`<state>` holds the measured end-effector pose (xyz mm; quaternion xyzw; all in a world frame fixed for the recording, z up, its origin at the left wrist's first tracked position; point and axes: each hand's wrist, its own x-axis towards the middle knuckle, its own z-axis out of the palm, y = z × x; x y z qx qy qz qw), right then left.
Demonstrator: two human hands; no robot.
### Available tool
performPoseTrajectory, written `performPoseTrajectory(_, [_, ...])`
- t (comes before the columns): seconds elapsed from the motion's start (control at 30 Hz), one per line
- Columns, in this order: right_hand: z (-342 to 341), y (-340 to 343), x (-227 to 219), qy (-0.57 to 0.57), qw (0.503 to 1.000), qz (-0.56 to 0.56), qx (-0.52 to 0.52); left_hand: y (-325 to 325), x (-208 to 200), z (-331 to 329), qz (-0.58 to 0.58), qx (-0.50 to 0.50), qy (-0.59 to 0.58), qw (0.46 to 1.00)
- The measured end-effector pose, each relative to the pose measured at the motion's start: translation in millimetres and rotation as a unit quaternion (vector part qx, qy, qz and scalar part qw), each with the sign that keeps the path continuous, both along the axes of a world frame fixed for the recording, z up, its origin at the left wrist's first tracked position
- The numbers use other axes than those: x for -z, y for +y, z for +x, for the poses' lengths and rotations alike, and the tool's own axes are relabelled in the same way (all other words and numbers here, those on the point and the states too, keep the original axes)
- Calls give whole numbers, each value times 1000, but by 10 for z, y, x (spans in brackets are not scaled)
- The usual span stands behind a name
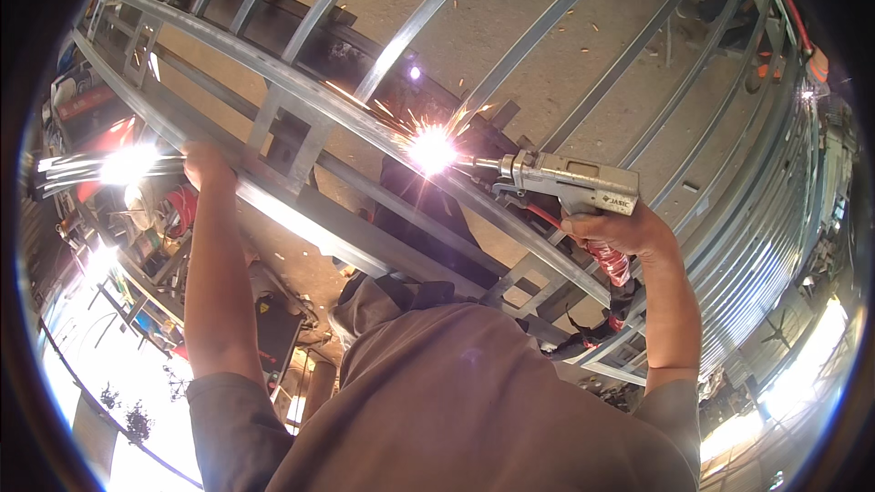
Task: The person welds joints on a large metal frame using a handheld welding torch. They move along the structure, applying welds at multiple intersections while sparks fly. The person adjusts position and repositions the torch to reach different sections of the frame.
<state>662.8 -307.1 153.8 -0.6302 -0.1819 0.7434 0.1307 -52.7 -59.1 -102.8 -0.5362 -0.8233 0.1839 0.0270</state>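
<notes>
My right hand (615, 232) is wrapped around the grip of a grey metal welding gun (574, 180), whose lower handle is bound in red wrapping. The gun's nozzle points left at a long steel rail (314, 93), where a white-hot arc (430, 150) throws sparks and hides the joint. My left hand (208, 166) is closed at the edge of a second, nearer rail (273, 189). From that fist a bundle of thin metal rods (68, 166) sticks out to the left, partly washed out by glare.
Spaced steel bars (542, 41) run from the rail across the concrete floor (437, 23) and curve toward the right. A dark cable (588, 335) hangs below the gun. Clutter and a dark box (276, 333) lie at left. A second bright spot (808, 94) glows at far right.
</notes>
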Motion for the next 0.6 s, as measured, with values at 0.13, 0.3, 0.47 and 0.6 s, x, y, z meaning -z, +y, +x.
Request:
performPoseTrajectory(0.13, [1, 16, -26, 4, 1000, -17, -6, 11, -437, 498, -31, -19, 14, 999])
performPoseTrajectory(0.3, [10, -4, -37, 5, 1000, -6, -5, 14, -626, 714, -60, -30, 30, 997])
performPoseTrajectory(0.47, [113, -131, -30, -33, 999, -32, -6, 101, -570, 558, -19, -77, -73, 994])
performPoseTrajectory(0.6, [344, -381, -120, 2, 999, 31, 34, 151, -428, 411, 72, -233, -205, 948])
